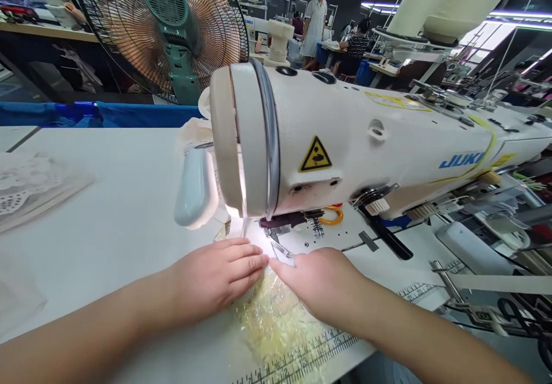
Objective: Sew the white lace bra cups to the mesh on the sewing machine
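My left hand [218, 277] lies flat, fingers together and stretched out, pressing a pale yellow lace fabric [276, 329] onto the white table. My right hand [317, 280] rests flat on the same fabric, its fingertips meeting the left hand's just in front of the presser foot [276, 237]. The white JUKI sewing machine [366, 142] stands over both hands, its lamp lighting the needle area. The part of the fabric under the hands is hidden.
A green-and-copper fan [166, 33] stands behind the table. White lace pieces [26, 188] lie at the left. A ruler strip [302, 358] runs along the table's front edge. Orange-handled scissors [332, 216] lie behind the needle. People work at far tables [317, 22].
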Demonstrator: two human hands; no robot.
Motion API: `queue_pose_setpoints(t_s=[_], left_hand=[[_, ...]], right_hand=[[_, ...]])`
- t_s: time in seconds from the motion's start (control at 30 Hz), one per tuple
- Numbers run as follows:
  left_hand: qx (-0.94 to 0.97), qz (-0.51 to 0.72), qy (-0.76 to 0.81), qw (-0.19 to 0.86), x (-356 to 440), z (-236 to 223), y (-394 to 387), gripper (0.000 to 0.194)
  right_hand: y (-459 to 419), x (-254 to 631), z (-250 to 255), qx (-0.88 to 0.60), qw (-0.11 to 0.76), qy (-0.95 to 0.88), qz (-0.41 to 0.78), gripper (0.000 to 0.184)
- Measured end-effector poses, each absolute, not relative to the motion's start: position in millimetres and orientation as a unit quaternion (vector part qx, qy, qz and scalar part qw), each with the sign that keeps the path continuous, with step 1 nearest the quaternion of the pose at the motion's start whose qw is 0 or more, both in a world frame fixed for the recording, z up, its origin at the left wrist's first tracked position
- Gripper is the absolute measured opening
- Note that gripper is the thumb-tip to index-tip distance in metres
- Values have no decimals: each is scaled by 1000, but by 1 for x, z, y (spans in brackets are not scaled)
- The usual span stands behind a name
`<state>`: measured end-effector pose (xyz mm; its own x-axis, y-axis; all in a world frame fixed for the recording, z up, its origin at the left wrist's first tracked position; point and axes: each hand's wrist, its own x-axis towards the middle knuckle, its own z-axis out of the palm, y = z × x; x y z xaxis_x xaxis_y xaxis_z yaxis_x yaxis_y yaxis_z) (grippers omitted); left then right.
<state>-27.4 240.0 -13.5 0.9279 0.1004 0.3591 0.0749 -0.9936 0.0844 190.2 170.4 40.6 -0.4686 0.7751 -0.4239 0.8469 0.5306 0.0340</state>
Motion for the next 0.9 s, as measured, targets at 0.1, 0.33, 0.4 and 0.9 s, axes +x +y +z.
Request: queue_pose_setpoints(t_s=[0.1,0.33,0.4,0.9], left_hand=[[982,182,33,28,-29,-15,249,39],[981,183,55,32,-29,-15,264,42],[982,183,51,26,-30,-14,268,42],[942,107,288,132,-33,13,279,38]], right_hand=[[177,181,45,484,232,838,-99,79],[186,162,49,517,294,796,-115,106],[187,159,49,526,279,795,-114,105],[167,166,27,518,228,817,-113,96]])
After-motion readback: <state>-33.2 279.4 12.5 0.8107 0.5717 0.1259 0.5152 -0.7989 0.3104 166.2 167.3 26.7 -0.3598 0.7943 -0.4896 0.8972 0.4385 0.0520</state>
